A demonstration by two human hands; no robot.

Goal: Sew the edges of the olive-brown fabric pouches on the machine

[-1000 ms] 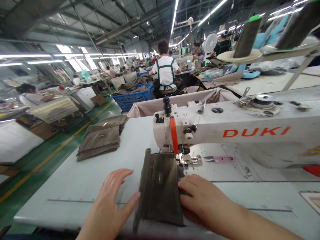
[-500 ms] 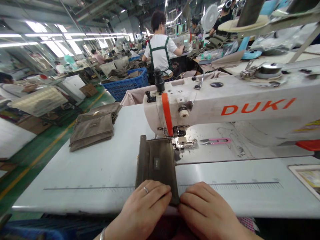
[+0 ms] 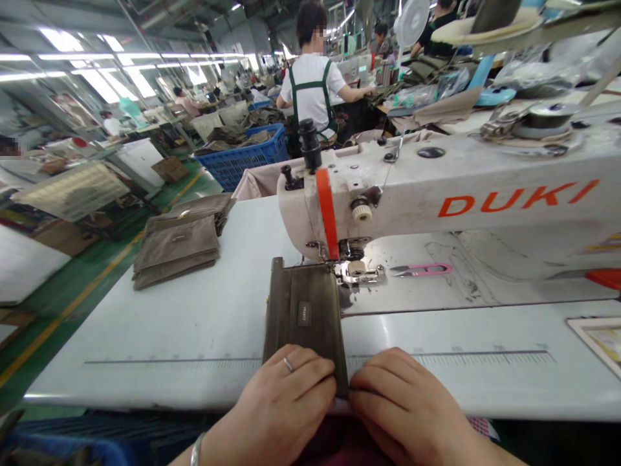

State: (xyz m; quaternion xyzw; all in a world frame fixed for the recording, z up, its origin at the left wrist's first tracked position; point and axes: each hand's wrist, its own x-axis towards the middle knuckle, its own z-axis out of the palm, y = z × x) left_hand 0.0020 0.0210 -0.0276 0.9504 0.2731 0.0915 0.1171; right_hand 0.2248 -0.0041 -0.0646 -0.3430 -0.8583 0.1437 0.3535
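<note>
A dark olive fabric pouch piece (image 3: 310,298) with a small label lies flat on the sewing table, its far right corner at the presser foot (image 3: 361,272) of the sewing machine (image 3: 412,188). My left hand (image 3: 291,401), with a ring on one finger, presses on the near end of the pouch piece, fingers bent together over its edge. At the near right corner, my right hand (image 3: 402,401) has its fingers closed in a pinch on the fabric edge. The fingertips of both hands are partly hidden.
Pink-handled thread snips (image 3: 422,270) lie on the machine bed right of the presser foot. A stack of similar fabric pieces (image 3: 177,243) rests at the table's left. Beyond stand a blue crate (image 3: 242,155) and a co-worker (image 3: 313,84) seen from behind.
The view has shifted slightly. Both hands stay at the near end of the pouch piece, which remains at the presser foot. The co-worker's right arm reaches farther out.
</note>
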